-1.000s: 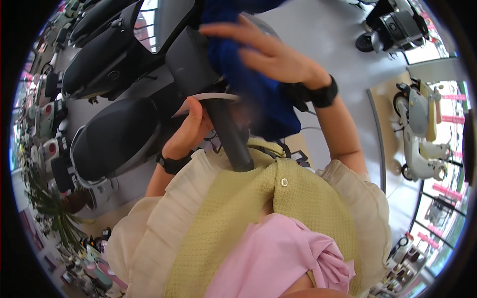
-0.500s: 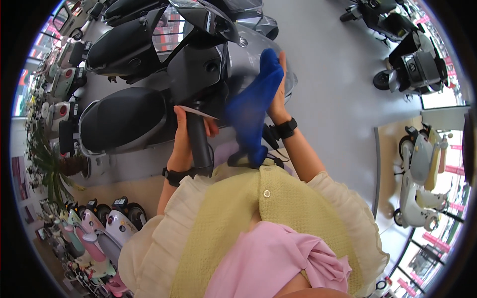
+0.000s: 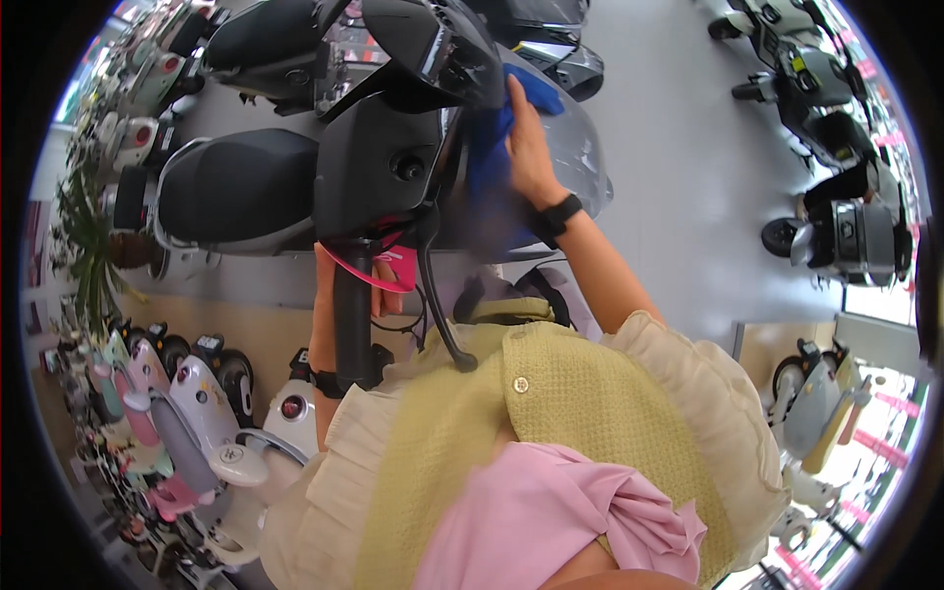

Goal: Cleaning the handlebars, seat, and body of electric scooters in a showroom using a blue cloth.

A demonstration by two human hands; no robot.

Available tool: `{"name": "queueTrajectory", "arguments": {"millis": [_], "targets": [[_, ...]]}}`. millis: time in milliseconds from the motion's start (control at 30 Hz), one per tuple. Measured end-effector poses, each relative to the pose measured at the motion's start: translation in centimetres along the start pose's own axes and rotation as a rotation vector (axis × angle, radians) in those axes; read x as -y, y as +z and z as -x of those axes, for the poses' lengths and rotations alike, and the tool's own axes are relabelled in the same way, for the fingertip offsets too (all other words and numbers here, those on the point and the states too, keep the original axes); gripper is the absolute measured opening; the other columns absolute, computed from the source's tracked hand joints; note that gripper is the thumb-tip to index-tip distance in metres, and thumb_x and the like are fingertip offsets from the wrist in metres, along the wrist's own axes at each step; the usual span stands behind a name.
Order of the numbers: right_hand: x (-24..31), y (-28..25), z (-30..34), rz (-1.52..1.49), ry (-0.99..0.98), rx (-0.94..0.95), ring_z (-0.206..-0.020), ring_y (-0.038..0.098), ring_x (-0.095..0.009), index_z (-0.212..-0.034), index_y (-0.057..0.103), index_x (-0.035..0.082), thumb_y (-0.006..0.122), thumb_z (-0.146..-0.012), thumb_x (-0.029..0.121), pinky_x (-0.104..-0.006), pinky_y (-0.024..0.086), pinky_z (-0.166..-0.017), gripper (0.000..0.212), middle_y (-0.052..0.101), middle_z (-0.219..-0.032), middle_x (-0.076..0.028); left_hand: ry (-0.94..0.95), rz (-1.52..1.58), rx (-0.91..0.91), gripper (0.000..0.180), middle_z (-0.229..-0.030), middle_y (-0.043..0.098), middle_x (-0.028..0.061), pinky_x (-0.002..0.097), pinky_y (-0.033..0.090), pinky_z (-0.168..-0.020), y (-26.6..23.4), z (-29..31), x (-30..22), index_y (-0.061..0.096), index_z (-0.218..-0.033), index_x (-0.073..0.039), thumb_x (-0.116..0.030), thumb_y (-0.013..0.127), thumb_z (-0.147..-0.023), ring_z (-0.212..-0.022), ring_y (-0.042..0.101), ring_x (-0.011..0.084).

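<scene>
A black and grey electric scooter stands before me, with a black seat (image 3: 241, 187), a dark front panel (image 3: 369, 162) and a handlebar grip (image 3: 353, 324). My right hand (image 3: 533, 152) holds a blue cloth (image 3: 490, 147) against the scooter's front, its fingers stretched along the fabric. The lower part of the cloth is smeared by motion. At the handlebar, my left hand (image 3: 386, 293) has its fingers closed around a pink card (image 3: 396, 267), partly hidden behind the grip. A brake lever (image 3: 438, 305) hangs between the grip and my body.
Another dark scooter (image 3: 264, 47) is parked close beyond this one. More scooters (image 3: 848, 241) stand on the right, and several pastel ones (image 3: 202, 398) line the lower left. A potted plant (image 3: 90, 241) is at the left. Grey floor (image 3: 678, 197) stretches to the right.
My right hand has moved up and left, bringing the blue cloth from the air onto the scooter's front. The card by my left hand has turned, now showing its pink side.
</scene>
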State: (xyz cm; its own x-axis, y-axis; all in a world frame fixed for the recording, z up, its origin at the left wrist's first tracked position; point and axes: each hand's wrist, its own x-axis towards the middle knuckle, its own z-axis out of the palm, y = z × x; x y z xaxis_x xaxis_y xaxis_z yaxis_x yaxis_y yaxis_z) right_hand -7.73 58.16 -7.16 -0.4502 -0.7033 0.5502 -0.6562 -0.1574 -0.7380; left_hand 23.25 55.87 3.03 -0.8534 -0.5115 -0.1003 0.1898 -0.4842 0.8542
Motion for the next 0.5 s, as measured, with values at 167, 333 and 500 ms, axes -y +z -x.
{"name": "queueTrajectory", "arguments": {"millis": [167, 333, 500], "targets": [[-5.5, -3.3, 4.3, 0.084, 0.072, 0.005, -0.137, 0.036, -0.04, -0.152, 0.026, 0.005, 0.046, -0.077, -0.007, -0.0445, 0.02, -0.118, 0.079, 0.039, -0.147, -0.022, 0.073, 0.022, -0.083, 0.075, -0.059, 0.053, 0.0107, 0.0275, 0.041, -0.054, 1.3, 0.0, -0.2, 0.059, -0.072, -0.002, -0.065, 0.027, -0.097, -0.055, 0.052, 0.0197], [-9.6, -5.6, 6.4, -0.107, 0.418, -0.115, -0.14, 0.035, -0.034, -0.15, 0.029, 0.001, 0.035, -0.083, -0.005, -0.039, 0.023, -0.118, 0.067, 0.035, -0.151, -0.022, 0.154, 0.035, -0.214, 0.068, -0.059, 0.053, 0.0107, 0.0276, 0.042, -0.053, 1.8, 0.0, 0.9, 0.058, -0.078, -0.002, -0.06, 0.03, -0.098, -0.053, 0.052, 0.0191], [-9.5, -6.0, 5.6, 0.005, 0.078, 0.107, -0.121, 0.043, -0.046, -0.146, 0.034, 0.001, 0.039, -0.075, -0.013, -0.0467, 0.029, -0.111, 0.073, 0.045, -0.13, -0.031, 0.229, 0.015, -0.383, 0.06, -0.06, 0.053, 0.0106, 0.0277, 0.042, -0.053, 1.8, 0.9, 1.1, 0.058, -0.085, -0.002, -0.055, 0.032, -0.099, -0.052, 0.051, 0.0185]]}}
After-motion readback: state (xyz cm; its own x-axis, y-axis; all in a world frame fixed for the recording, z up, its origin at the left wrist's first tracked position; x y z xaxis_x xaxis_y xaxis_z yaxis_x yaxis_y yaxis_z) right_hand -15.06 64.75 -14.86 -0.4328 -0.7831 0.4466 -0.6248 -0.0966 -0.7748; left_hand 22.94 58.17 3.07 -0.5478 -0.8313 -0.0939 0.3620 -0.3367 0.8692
